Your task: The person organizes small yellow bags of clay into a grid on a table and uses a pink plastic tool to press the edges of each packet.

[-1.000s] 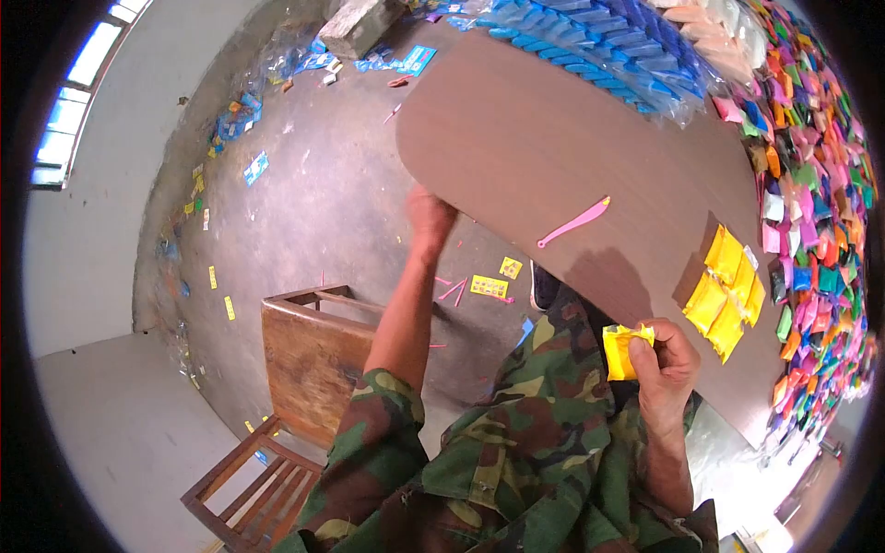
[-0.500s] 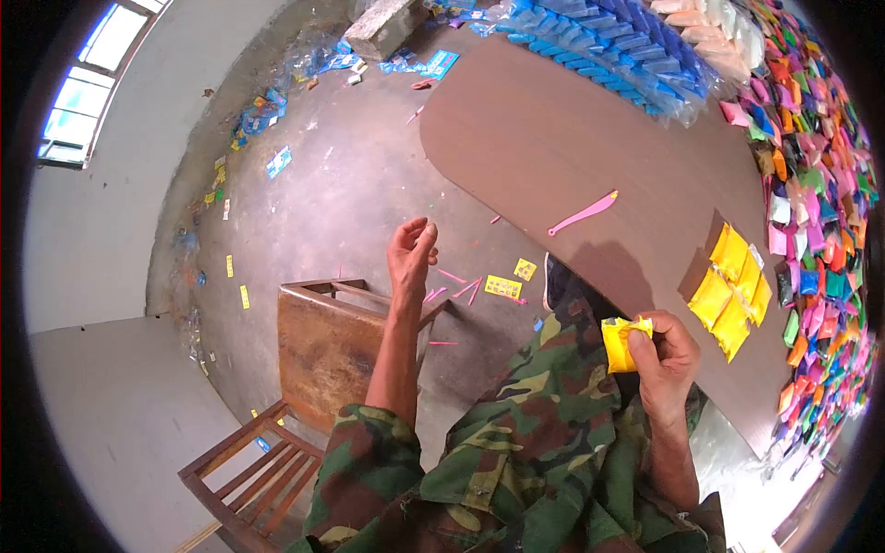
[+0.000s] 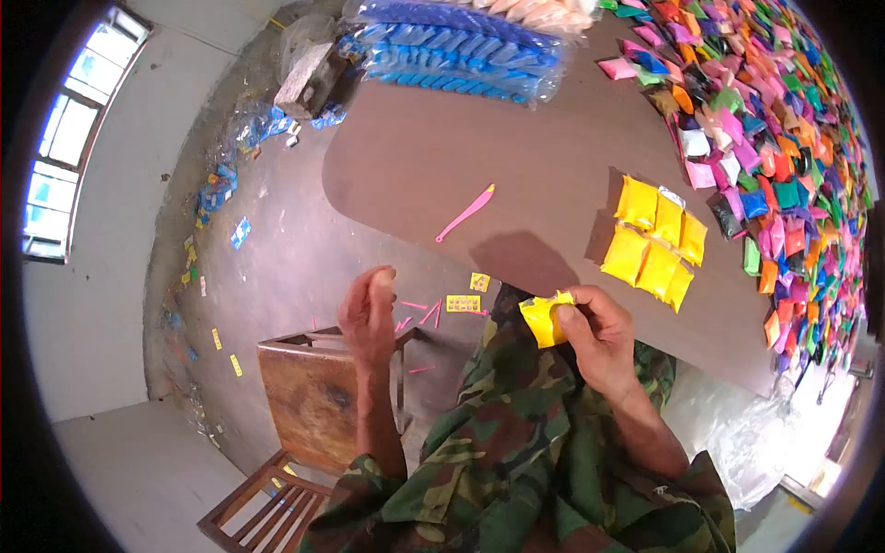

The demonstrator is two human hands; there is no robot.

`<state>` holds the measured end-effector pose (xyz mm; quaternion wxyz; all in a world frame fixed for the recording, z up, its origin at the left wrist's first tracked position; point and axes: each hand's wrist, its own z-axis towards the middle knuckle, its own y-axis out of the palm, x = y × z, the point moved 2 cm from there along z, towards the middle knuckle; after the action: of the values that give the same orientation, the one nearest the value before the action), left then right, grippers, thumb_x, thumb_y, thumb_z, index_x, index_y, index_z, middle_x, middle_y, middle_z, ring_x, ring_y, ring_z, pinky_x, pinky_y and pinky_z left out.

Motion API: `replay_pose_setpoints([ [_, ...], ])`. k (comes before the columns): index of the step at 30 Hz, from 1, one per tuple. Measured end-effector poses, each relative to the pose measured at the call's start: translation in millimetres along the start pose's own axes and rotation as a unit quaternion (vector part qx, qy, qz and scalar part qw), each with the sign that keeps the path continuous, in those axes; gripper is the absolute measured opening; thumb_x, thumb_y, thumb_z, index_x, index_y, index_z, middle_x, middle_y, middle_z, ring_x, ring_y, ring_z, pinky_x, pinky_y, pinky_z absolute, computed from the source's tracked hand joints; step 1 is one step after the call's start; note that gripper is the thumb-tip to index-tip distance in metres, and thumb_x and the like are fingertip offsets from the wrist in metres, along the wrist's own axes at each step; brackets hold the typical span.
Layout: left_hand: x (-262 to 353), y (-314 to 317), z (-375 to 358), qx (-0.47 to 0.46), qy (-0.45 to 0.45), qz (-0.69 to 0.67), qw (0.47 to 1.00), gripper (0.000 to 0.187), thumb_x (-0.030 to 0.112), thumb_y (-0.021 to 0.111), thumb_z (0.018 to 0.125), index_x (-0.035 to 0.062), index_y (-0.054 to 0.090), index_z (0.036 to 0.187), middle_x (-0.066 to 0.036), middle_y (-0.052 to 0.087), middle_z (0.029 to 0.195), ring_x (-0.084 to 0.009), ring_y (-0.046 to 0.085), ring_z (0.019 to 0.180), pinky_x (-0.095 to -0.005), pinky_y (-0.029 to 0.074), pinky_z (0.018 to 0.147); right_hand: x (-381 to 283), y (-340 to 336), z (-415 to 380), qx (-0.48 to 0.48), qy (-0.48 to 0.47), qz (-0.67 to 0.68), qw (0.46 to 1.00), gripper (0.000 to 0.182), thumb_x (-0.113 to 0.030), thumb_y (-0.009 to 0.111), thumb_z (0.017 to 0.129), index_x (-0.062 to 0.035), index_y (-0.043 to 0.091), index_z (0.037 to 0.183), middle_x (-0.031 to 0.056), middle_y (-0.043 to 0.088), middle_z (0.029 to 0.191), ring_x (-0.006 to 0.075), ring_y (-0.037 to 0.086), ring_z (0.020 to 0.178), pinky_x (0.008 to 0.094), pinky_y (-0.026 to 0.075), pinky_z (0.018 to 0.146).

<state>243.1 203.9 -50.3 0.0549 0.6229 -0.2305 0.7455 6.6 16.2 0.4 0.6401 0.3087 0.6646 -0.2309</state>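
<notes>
My right hand (image 3: 601,336) pinches a small yellow packet (image 3: 542,321) between thumb and fingers, in front of the table's near edge. The packet's upper edge looks uneven. Over the floor to the left, my left hand (image 3: 369,309) is raised with its fingers curled and pressed together. Whatever it may hold is hidden. On the table lies a group of several yellow packets (image 3: 650,240), in two rows. A pink plastic knife-like tool (image 3: 467,213) with a yellowish tip rests nearer the table's left side.
The brown table (image 3: 396,157) bears bagged rows of blue packets (image 3: 461,55) at the back and a large heap of multicoloured packets (image 3: 784,157) along the right. A wooden chair (image 3: 309,392) stands at the left. Pink sticks and yellow cards (image 3: 464,303) litter the floor.
The view has turned toward the right, so the table and heap sit further left in it. My right hand keeps hold of the yellow packet; my left hand stays raised, its fingers curled.
</notes>
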Motion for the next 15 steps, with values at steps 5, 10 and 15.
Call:
replay_pose_setpoints([
  [5, 68, 57, 18, -0.038, 0.206, 0.213, 0.954, 0.018, 0.012, 0.073, 0.091, 0.0022, 0.072, 0.106, -0.012, 0.070, 0.094, -0.0215, 0.064, 0.076, -0.0333, 0.051, 0.068, -12, -13, 9, 0.002, -0.080, -0.178, 0.981, 0.014, -0.007, 0.065, 0.097, 0.0031, 0.065, 0.106, 0.0090, 0.068, 0.090, 0.0153, 0.063, 0.078, 0.0282, 0.050, 0.070],
  [10, 71, 88, 46, -0.084, 0.238, 0.306, 0.918, 0.015, 0.011, 0.075, 0.088, 0.0032, 0.071, 0.100, -0.013, 0.066, 0.088, -0.0274, 0.064, 0.078, -0.0384, 0.051, 0.070, -7, -18, 14, -0.012, -0.100, -0.217, 0.971, 0.015, -0.007, 0.066, 0.096, 0.0028, 0.066, 0.107, 0.0080, 0.067, 0.092, 0.0129, 0.061, 0.080, 0.0275, 0.049, 0.072],
  [15, 59, 91, 56, -0.152, 0.224, 0.288, 0.919, 0.010, 0.009, 0.073, 0.087, 0.0026, 0.067, 0.091, -0.012, 0.063, 0.082, -0.0299, 0.062, 0.075, -0.0409, 0.050, 0.069, -6, -23, 10, -0.012, -0.097, -0.180, 0.979, 0.015, -0.006, 0.066, 0.095, 0.0030, 0.067, 0.107, 0.0093, 0.068, 0.093, 0.0146, 0.062, 0.080, 0.0276, 0.050, 0.072],
])
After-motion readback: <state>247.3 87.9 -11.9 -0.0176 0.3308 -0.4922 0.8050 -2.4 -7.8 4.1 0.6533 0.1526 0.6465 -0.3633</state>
